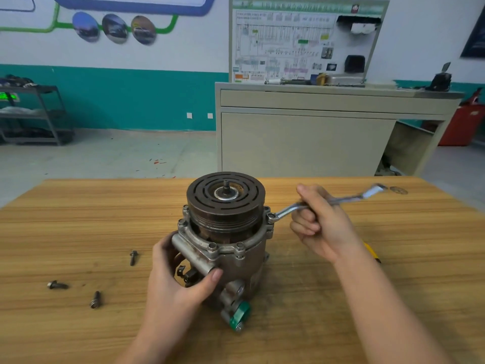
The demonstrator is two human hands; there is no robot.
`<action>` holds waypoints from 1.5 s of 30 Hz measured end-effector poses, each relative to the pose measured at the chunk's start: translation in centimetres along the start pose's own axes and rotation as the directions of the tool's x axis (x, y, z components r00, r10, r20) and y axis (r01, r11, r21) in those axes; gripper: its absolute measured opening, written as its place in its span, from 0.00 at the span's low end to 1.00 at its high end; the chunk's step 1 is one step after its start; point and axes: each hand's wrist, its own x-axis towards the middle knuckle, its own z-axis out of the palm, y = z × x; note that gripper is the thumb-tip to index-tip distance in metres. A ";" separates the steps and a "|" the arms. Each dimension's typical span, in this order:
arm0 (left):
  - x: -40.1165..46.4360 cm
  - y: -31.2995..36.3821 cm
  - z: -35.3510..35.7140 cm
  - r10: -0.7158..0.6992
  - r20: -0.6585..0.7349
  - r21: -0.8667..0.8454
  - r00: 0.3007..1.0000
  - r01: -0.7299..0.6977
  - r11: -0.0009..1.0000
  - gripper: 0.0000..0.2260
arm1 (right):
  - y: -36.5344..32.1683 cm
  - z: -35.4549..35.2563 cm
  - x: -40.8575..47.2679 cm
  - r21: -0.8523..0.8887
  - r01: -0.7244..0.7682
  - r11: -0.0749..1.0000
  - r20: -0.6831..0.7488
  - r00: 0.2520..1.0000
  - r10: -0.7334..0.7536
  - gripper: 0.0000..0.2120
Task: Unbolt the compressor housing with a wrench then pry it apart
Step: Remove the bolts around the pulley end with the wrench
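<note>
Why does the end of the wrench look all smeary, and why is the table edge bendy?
In the head view, the wrench far tip is blurred, likely from moving, while the compressor and loose bolts look sharp; the wide-angle lens bends the table edge and wall lines; light is soft, shadows faint.

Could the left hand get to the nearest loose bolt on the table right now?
Probably yes: the bolt lies in the open beside the left hand, but that hand grips the compressor and must let go first.
</note>
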 end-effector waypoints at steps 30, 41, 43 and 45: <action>0.2 0.3 -0.2 0.007 0.015 0.014 1.000 -0.007 1.000 0.37 | 1.3 0.7 -1.3 -0.668 0.301 0.681 0.186 0.953 -0.239 0.15; 0.8 -0.4 0.0 -0.050 -0.020 -0.043 0.999 0.050 0.998 0.46 | 1.6 1.4 -1.6 -0.673 0.245 0.698 0.106 0.966 -0.237 0.17; 1.0 -0.5 0.1 -0.064 -0.018 -0.079 0.998 0.062 0.995 0.48 | 1.8 1.7 -1.5 -0.651 0.225 0.725 0.092 0.971 -0.219 0.15; 1.2 -0.5 0.1 -0.073 -0.018 -0.098 0.997 0.071 0.993 0.50 | 1.6 1.9 -1.6 -0.658 0.224 0.719 0.097 0.972 -0.214 0.13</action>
